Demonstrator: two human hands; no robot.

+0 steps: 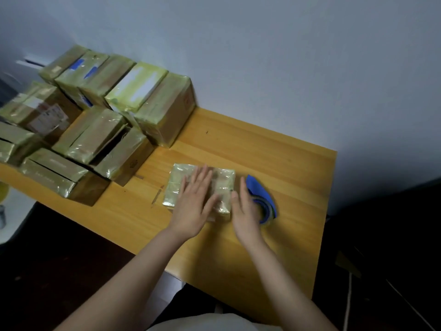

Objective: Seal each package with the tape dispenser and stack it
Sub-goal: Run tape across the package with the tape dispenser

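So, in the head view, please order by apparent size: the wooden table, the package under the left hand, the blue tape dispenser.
1. the wooden table, by far the largest.
2. the package under the left hand.
3. the blue tape dispenser, smallest; the right hand hides part of it, so the gap is unsure.

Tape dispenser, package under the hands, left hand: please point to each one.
tape dispenser point(260, 188): head view, blue body.
package point(177, 179): head view, top face, left part.
left hand point(193, 202): head view, back of hand.

Glossy tape-wrapped cardboard package point(201, 187) — smooth varnished wooden table point(274, 168) — blue plastic tape dispenser point(261, 195).
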